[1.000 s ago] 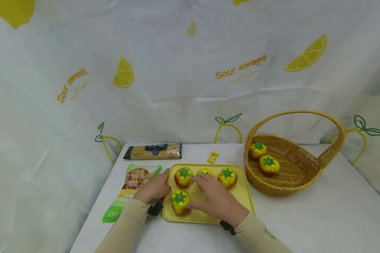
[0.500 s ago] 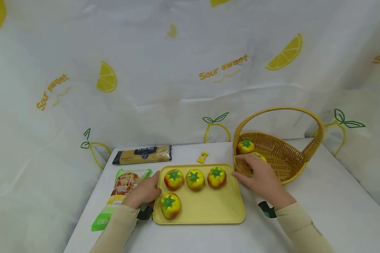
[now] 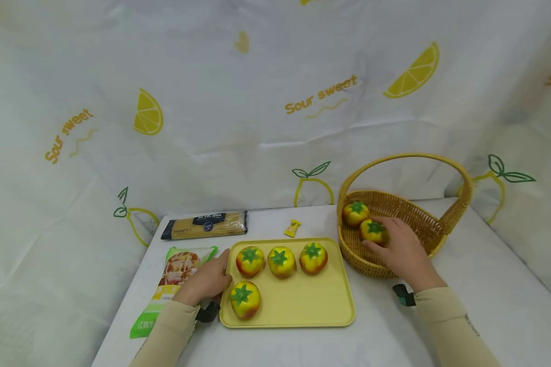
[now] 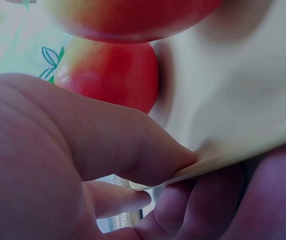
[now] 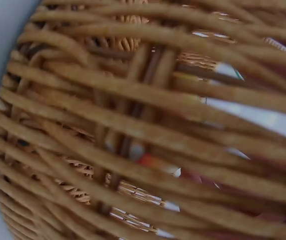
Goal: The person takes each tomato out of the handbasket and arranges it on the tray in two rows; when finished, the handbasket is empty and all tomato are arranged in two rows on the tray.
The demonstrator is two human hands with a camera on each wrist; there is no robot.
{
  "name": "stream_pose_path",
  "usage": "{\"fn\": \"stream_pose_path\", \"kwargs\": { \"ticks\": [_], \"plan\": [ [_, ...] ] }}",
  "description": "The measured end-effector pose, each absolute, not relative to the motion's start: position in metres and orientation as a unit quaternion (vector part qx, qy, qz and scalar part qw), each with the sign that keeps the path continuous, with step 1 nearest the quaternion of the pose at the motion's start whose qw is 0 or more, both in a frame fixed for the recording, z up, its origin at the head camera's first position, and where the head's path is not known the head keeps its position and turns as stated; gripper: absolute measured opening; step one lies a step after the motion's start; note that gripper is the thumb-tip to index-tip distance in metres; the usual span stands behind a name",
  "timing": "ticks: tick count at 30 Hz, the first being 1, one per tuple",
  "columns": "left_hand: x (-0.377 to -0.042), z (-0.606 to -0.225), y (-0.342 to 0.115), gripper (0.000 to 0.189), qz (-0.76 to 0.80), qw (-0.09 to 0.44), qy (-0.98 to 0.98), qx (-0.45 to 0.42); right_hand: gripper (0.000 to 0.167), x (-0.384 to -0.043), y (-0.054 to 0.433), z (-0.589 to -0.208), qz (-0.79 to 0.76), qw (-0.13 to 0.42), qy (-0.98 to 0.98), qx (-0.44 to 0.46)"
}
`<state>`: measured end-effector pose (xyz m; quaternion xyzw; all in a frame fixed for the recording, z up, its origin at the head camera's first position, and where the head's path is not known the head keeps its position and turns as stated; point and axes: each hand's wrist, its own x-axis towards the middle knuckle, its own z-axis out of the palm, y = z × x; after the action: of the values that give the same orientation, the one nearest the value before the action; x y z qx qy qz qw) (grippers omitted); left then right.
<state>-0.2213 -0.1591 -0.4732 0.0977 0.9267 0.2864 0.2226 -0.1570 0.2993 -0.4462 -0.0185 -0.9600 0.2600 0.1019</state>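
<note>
My left hand [image 3: 207, 280] grips the left rim of the yellow tray [image 3: 303, 306]. In the left wrist view, the thumb [image 4: 148, 145] lies over the rim and fingers curl beneath it. On the tray sit several yellow-red persimmons with green star-shaped tops, among them a front-left persimmon [image 3: 245, 300] and a back-right persimmon [image 3: 313, 258]. At the right, my right hand [image 3: 406, 250] reaches into the wicker basket [image 3: 372, 267], thumb and fingers around a persimmon [image 3: 372, 231]. Another persimmon [image 3: 355, 213] lies behind it. Close wicker weave of the basket [image 5: 132, 115] fills the right wrist view, hiding the fingers.
A spaghetti pack [image 3: 206, 225] lies at the back left. Under the left forearm is a green-and-white food bag [image 3: 170, 290]. A small yellow wrapped candy [image 3: 292, 228] rests behind the tray. The basket's tall handle [image 3: 408, 155] arches over its opening.
My right hand has moved right from over the tray into the basket and closed around a persimmon. The left hand stays on the tray rim. The head view has shifted slightly.
</note>
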Motion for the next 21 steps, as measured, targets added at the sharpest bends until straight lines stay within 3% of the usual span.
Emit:
{"fn": "stream_pose_path", "kwargs": {
  "ticks": [9,21],
  "plan": [
    [-0.222,-0.474,-0.158,0.079,0.301,0.227,0.921,0.095,0.069,-0.162,0.309,-0.449,0.254,0.111,-0.961,-0.02],
    [-0.22,-0.473,-0.158,0.078,0.312,0.227,0.918,0.096,0.074,-0.167,0.309,-0.451,0.254,0.051,-0.965,-0.033]
  ]
}}
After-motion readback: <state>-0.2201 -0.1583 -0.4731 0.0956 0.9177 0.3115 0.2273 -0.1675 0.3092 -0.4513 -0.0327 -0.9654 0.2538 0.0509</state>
